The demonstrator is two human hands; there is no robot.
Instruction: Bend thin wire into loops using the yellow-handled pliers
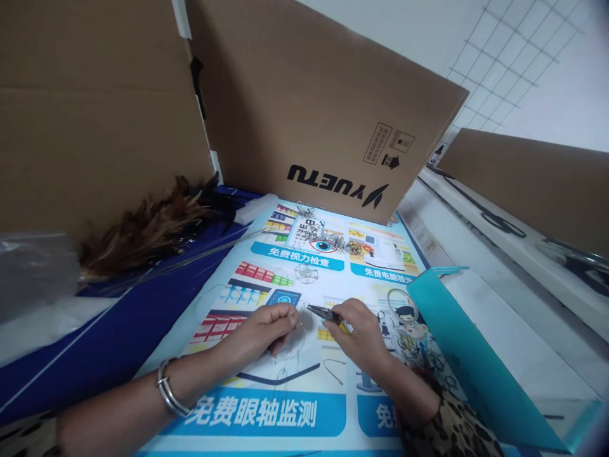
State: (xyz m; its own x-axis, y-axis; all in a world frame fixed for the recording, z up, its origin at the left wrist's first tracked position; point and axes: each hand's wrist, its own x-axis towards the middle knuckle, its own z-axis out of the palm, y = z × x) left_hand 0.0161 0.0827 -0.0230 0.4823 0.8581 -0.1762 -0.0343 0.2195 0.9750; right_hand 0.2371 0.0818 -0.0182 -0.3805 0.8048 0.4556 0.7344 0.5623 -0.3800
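Observation:
My left hand (272,322) is closed in a pinch on a thin bent wire (301,341), whose loops hang below the fingers. Long-nose pliers (324,312) with a yellow grip are held in my right hand (362,335), their dark jaws pointing left towards the wire's upper end. Whether the jaws touch the wire is too fine to tell. On the printed sheet (266,416) under both hands lies a loose curved wire (335,370). A round wire piece (306,273) rests beyond the left hand, and a tangle of wire pieces (419,350) sits beside the right forearm.
More wire clusters (337,241) lie further back, before a tall cardboard panel (309,108). A brown feather duster (152,225) and a clear plastic bag (35,273) are at left. A teal panel (480,362) edges the right side.

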